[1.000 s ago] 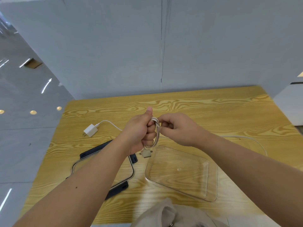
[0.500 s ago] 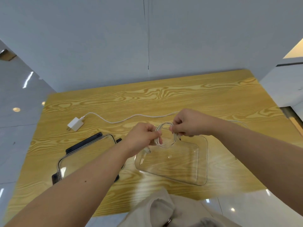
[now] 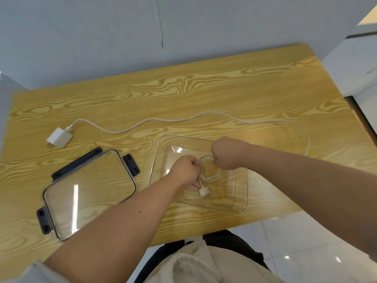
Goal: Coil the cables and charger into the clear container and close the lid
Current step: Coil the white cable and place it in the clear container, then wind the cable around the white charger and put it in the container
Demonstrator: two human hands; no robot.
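Note:
A clear container (image 3: 240,193) sits on the wooden table at centre right. Inside it, my left hand (image 3: 184,170) and my right hand (image 3: 226,153) both grip a small coiled white cable (image 3: 212,177), one on each side of the loop. Its white plug end (image 3: 204,191) hangs just below my left hand, over the container floor. A white charger (image 3: 59,138) lies at the left, and its long white cable (image 3: 183,119) runs across the table and curves down behind my right forearm. The clear lid (image 3: 89,193) with dark clips lies left of the container.
The wooden table (image 3: 224,88) stands against a grey wall. Its front edge is close to my body, with a glossy tiled floor (image 3: 306,248) below at the right. My lap in light clothing shows at the bottom.
My hands have lowered the coiled cable from above the container down into it. My view has tilted down, so the whole charger cable now shows.

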